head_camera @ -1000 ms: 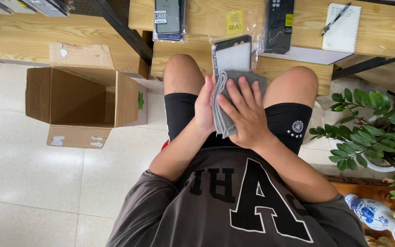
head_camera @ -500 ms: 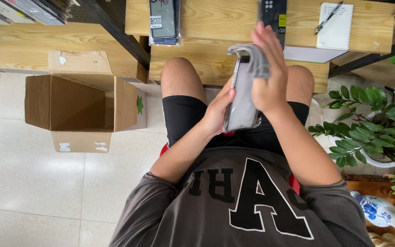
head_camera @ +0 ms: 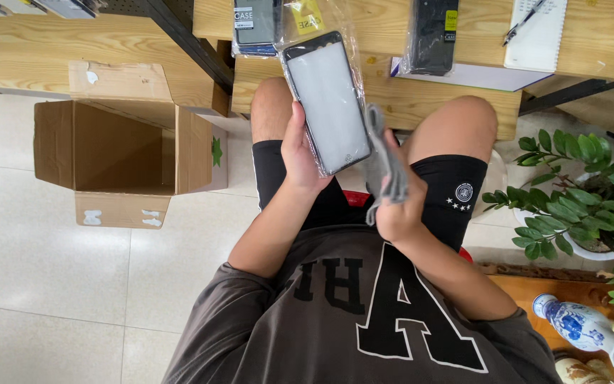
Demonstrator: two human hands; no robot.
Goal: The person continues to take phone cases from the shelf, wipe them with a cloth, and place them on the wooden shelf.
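Bagged phone case in hand, cloth lifted off it

Left hand grips the phone case in its clear sleeve above the lap; right hand is closed around a grey cloth just beside it. Wiping looks finished. The open cardboard box stands left of the case, unobstructed.

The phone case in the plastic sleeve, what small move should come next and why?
Probably bring the grey cloth in the right hand across the sleeved phone case. The left hand holds the case face up, and the cloth sits just beside its edge, off the front.
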